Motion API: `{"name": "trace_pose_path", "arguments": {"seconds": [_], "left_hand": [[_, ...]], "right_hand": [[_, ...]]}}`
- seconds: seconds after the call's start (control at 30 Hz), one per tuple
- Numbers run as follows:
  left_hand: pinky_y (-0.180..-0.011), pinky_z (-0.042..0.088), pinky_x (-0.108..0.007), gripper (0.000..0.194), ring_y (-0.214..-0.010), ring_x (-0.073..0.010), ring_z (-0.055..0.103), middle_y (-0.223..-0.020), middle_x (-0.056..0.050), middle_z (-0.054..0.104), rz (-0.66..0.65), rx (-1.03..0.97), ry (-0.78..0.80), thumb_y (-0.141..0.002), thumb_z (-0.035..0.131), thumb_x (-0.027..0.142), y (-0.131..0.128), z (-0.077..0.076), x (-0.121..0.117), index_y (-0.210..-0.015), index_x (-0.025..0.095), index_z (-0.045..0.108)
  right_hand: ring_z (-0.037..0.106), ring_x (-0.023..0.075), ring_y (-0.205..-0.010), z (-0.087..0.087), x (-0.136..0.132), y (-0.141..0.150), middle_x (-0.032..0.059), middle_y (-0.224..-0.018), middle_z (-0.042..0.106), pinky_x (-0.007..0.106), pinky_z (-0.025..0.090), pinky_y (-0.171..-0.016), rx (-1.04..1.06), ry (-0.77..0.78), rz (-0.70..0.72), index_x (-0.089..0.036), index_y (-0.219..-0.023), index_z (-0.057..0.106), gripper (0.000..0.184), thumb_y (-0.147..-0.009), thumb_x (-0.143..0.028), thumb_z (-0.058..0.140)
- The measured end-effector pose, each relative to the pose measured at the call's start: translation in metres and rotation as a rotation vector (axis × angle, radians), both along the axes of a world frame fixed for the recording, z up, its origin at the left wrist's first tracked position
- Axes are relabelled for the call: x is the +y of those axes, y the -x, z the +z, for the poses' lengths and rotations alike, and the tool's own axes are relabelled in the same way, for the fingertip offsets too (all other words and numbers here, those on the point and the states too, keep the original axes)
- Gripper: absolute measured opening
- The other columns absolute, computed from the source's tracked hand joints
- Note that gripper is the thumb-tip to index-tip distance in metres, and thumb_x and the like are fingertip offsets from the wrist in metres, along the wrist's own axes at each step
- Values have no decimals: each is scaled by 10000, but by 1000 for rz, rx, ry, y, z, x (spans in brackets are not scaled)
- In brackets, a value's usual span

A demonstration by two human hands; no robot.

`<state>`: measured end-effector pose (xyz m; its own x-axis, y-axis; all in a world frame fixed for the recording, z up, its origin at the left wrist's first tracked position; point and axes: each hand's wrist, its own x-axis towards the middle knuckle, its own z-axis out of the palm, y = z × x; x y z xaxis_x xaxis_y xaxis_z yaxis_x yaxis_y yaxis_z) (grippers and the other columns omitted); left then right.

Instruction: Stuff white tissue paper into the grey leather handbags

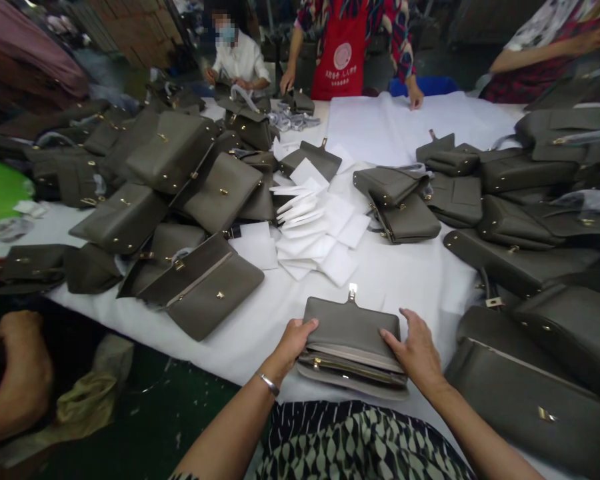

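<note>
A grey-olive leather handbag lies at the near edge of the white-covered table, its zip opening facing me and its metal clasp pointing away. My left hand grips its left end, thumb on top. My right hand presses on its right end, fingers spread over the flap. A silver bracelet sits on my left wrist.
Heaps of matching grey bags cover the left; more bags fill the right. A stack of white foam sheets lies in the middle. Three people work at the far edge, one in a red apron. Another person's arm is at the near left.
</note>
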<state>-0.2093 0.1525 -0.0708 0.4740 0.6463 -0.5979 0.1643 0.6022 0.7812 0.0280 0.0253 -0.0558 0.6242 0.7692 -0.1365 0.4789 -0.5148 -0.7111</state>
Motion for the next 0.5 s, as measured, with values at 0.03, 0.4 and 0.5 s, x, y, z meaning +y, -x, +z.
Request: {"name": "trace_pose_path", "arguments": {"seconds": [0.03, 0.4, 0.5], "left_hand": [[-675, 484, -289, 426, -686, -202, 635, -694, -82, 700, 0, -5, 2, -711, 671, 475, -1, -1, 4, -839, 69, 696], [-587, 420, -254, 421, -598, -150, 560, -674, -59, 663, 1, 16, -82, -693, 674, 496, -1, -7, 5, -760, 80, 664], [-557, 402, -246, 420, -574, -139, 531, -628, -39, 631, -5, 30, -103, -698, 659, 507, 2, -9, 2, -719, 88, 647]], "right_hand": [[515, 322, -1108, 4, 3, 2, 175, -1216, 574, 488, 392, -963, -210, -105, 127, -108, -1193, 541, 501, -808, -426, 574], [641, 232, -763, 54, 52, 123, 82, -831, 682, 300, 443, -653, -404, 203, 1070, -167, -871, 593, 289, -941, -404, 443], [669, 231, -724, 51, 61, 124, 92, -816, 702, 297, 451, -630, -414, 311, 999, -167, -931, 583, 346, -986, -361, 303]]}}
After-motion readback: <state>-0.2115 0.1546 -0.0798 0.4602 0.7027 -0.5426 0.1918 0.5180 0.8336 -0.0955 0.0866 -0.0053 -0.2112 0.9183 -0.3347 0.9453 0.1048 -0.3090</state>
